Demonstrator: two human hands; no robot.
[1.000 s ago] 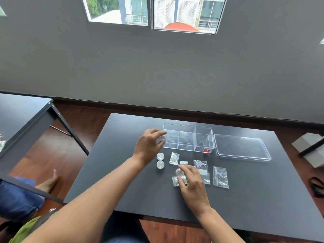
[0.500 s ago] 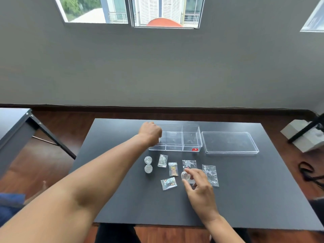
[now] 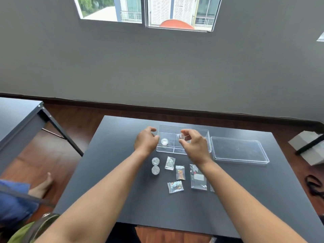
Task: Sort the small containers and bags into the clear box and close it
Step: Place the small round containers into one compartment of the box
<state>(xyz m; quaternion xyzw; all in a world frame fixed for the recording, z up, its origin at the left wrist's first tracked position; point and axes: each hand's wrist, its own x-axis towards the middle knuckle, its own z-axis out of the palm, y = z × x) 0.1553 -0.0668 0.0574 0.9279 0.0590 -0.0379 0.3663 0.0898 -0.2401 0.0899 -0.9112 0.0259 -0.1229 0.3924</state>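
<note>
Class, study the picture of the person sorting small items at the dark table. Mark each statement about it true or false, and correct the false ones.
1. The lid is on the clear box. False: it lies on the table to the box's right.
2. One round container sits in the box's left compartment. True.
3. The right hand holds a small round container over the box. True.
4. No round containers are left on the table. False: two round containers stand in front of the box.
5. The left hand holds a bag. False: it holds nothing visible.

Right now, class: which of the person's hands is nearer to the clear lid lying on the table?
Right. The right hand is over the clear box, just left of the lid; the left hand is beyond the box's far end.
</note>
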